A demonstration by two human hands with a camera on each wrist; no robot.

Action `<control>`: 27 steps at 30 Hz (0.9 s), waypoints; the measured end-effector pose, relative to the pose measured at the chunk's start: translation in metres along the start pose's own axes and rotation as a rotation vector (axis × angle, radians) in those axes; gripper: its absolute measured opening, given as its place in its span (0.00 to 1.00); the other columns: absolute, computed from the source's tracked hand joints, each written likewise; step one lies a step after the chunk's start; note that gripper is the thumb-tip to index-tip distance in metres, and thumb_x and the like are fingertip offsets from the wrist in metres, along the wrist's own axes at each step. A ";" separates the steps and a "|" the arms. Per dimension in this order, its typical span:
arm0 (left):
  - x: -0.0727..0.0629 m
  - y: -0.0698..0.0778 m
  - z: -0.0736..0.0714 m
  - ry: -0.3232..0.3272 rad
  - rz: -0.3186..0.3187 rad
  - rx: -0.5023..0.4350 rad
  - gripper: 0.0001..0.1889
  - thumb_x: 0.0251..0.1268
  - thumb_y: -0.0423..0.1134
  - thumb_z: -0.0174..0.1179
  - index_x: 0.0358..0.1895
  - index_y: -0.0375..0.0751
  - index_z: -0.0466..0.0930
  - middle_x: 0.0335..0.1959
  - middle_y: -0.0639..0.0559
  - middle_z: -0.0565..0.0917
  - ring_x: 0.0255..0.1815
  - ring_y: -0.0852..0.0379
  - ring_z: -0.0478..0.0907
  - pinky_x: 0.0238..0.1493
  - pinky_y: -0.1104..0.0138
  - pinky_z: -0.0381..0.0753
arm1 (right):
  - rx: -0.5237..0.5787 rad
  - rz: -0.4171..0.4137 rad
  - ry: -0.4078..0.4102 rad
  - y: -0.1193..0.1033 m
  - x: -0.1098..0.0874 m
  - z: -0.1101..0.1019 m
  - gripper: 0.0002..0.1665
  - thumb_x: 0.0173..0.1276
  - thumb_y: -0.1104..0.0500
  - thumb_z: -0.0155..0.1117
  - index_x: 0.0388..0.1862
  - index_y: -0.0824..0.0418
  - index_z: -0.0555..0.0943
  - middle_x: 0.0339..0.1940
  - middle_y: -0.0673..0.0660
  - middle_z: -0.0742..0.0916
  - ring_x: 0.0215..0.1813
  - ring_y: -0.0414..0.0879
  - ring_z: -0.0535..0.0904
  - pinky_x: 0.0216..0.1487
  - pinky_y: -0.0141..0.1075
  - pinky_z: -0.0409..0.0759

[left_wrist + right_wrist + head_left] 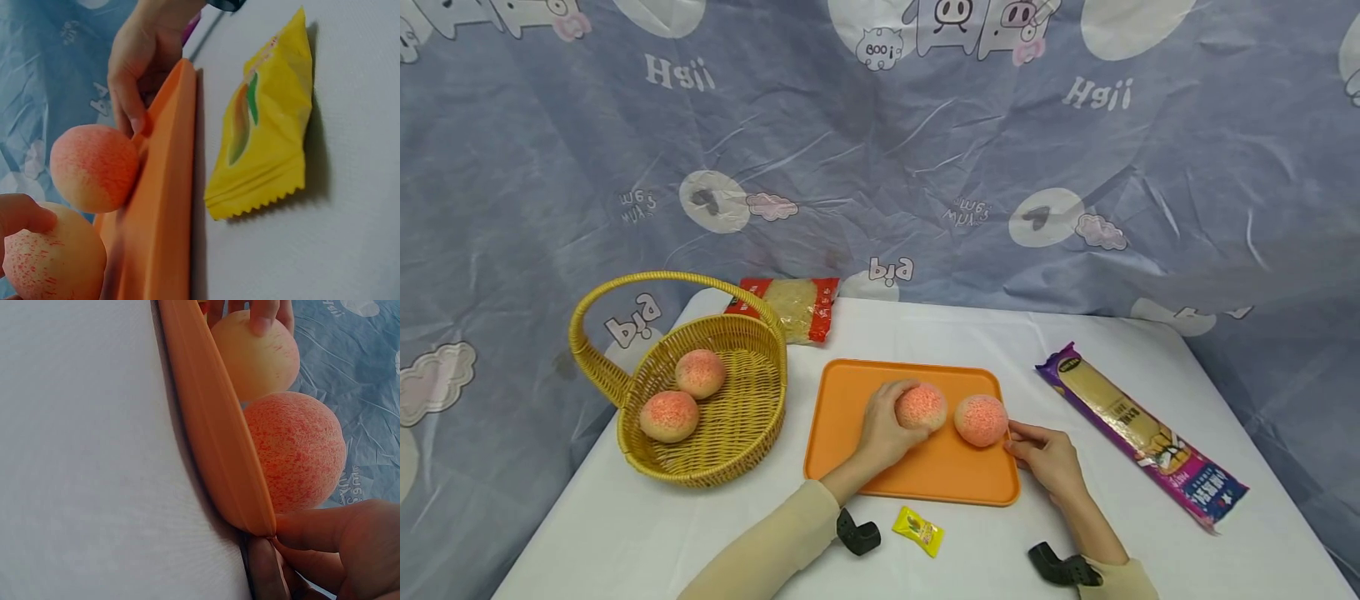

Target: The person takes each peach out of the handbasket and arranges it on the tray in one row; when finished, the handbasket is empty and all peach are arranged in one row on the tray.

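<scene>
On the white table lies an orange tray (917, 481). My left hand (883, 427) grips a pink-and-cream peach (922, 406) over the tray's middle; the thumb and fingers wrap its sides. Just right of it, a second peach (981, 420) sits on the tray, untouched. My right hand (1051, 460) pinches the tray's right rim between thumb and fingers, as the right wrist view shows with the rim (259, 506) between them. To the left, a yellow wicker basket (760, 442) with a tall handle holds two more peaches (670, 416).
A small yellow candy wrapper (918, 531) lies in front of the tray. Behind the basket rests a red-edged clear packet (797, 310). A long purple noodle packet (1138, 429) lies diagonally on the right. A patterned blue-grey cloth (880, 150) hangs behind the table.
</scene>
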State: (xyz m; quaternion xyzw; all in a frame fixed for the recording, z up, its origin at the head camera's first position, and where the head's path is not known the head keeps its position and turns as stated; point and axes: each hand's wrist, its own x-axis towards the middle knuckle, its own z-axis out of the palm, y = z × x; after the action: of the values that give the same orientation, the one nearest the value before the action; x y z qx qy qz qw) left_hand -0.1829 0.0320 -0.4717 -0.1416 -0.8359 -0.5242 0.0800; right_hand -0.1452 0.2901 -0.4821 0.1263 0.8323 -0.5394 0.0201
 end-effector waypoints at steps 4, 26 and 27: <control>-0.001 -0.002 0.003 -0.018 -0.010 0.013 0.34 0.41 0.32 0.75 0.59 0.44 0.76 0.56 0.47 0.78 0.60 0.46 0.72 0.63 0.49 0.69 | -0.010 0.008 0.001 -0.001 0.000 0.000 0.26 0.65 0.66 0.63 0.63 0.71 0.76 0.39 0.56 0.86 0.32 0.31 0.80 0.35 0.27 0.83; -0.004 -0.003 0.010 -0.041 0.001 0.031 0.37 0.45 0.40 0.76 0.63 0.41 0.73 0.58 0.45 0.76 0.62 0.46 0.71 0.63 0.47 0.67 | -0.017 0.022 0.000 -0.002 -0.001 0.001 0.26 0.65 0.66 0.64 0.63 0.70 0.76 0.37 0.53 0.86 0.32 0.32 0.80 0.34 0.27 0.83; -0.004 -0.003 0.009 -0.041 0.004 0.030 0.38 0.45 0.40 0.76 0.64 0.40 0.72 0.58 0.45 0.76 0.62 0.45 0.71 0.62 0.47 0.68 | -0.017 0.023 -0.001 -0.002 -0.001 0.001 0.26 0.65 0.66 0.64 0.63 0.70 0.76 0.38 0.53 0.86 0.32 0.32 0.80 0.34 0.28 0.83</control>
State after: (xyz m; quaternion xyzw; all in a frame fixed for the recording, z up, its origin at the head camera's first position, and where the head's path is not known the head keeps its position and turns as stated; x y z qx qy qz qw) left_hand -0.1800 0.0380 -0.4792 -0.1529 -0.8450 -0.5082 0.0659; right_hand -0.1446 0.2885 -0.4806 0.1354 0.8354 -0.5319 0.0276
